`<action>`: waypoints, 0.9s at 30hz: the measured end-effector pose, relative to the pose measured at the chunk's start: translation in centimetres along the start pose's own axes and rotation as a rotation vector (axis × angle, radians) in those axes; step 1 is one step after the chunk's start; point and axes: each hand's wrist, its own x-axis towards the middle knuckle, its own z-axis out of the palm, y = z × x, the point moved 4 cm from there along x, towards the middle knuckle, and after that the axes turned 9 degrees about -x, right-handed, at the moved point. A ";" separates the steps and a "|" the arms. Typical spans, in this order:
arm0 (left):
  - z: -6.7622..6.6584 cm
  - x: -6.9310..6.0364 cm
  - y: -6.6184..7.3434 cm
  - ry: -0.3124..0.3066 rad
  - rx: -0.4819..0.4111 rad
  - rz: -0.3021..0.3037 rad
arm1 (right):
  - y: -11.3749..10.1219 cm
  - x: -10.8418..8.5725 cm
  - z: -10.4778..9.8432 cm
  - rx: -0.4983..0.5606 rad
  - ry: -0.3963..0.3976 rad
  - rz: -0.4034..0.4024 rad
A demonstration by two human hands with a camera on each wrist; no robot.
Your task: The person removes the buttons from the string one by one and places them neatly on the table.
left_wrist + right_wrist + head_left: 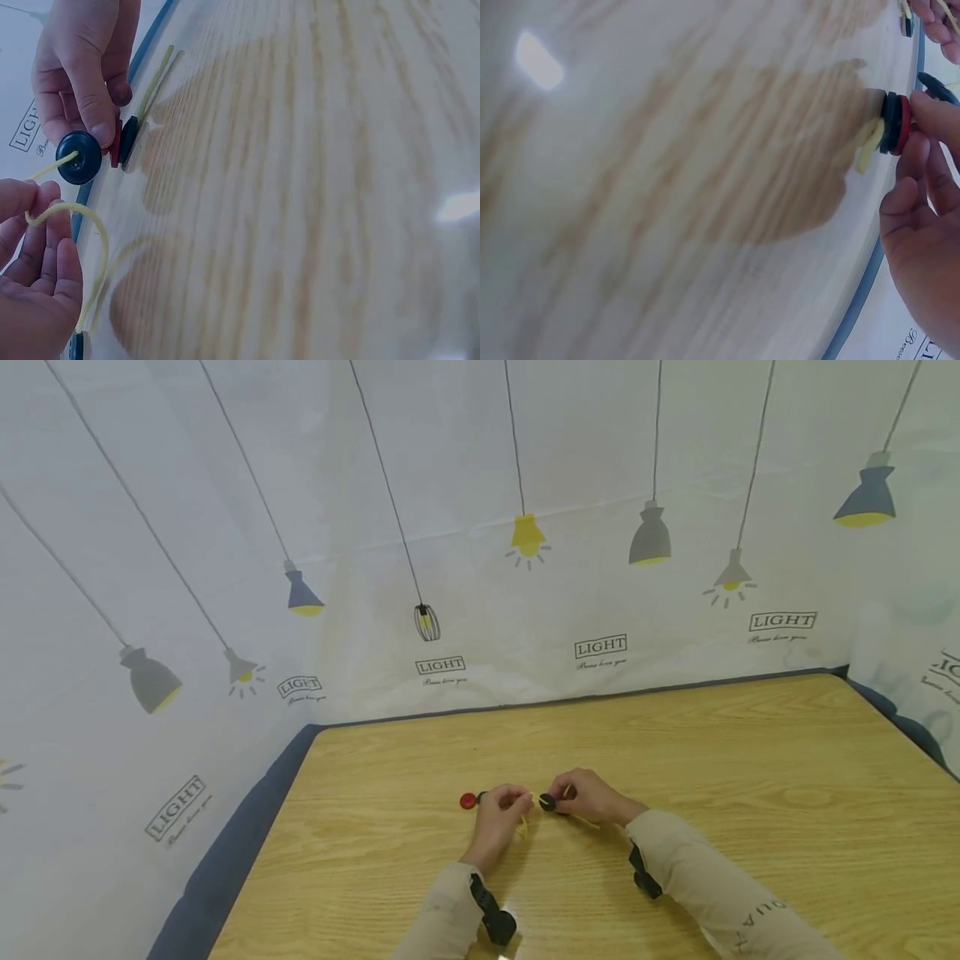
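Hands hold yellow cord and discs well inside table edges.

Left hand, right hand close together, both pinching; sleeved forearms angled inward.

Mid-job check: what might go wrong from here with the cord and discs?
The yellow cord could slip if the left hand loosens its pinch, perhaps sliding back through the black disc. The red disc and dark piece by the right hand might slide off the cord's tail if its end is unknotted; I can't tell.
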 end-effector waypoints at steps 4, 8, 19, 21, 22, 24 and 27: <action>0.0 0.0 -0.1 0.001 0.002 -0.007 | -0.1 0.1 0.1 0.016 -0.006 0.006; 0.1 0.0 -0.2 0.001 0.005 -0.010 | 0.1 0.0 0.1 0.020 -0.005 0.026; 0.2 -0.1 -0.5 -0.016 0.013 -0.010 | 0.3 -0.3 -0.2 0.063 0.032 0.054; 0.2 -0.1 -0.5 -0.018 0.014 -0.009 | 0.1 -0.3 -0.4 0.072 0.042 0.060; 0.1 -0.1 -0.5 -0.019 0.014 -0.008 | 0.1 -0.4 -0.5 0.074 0.046 0.066; 0.1 -0.1 -0.5 -0.018 0.012 -0.009 | 0.0 -0.4 -0.6 0.068 0.051 0.071; 0.1 -0.1 -0.4 -0.018 0.012 -0.004 | 0.1 -0.3 -0.6 0.083 0.042 0.079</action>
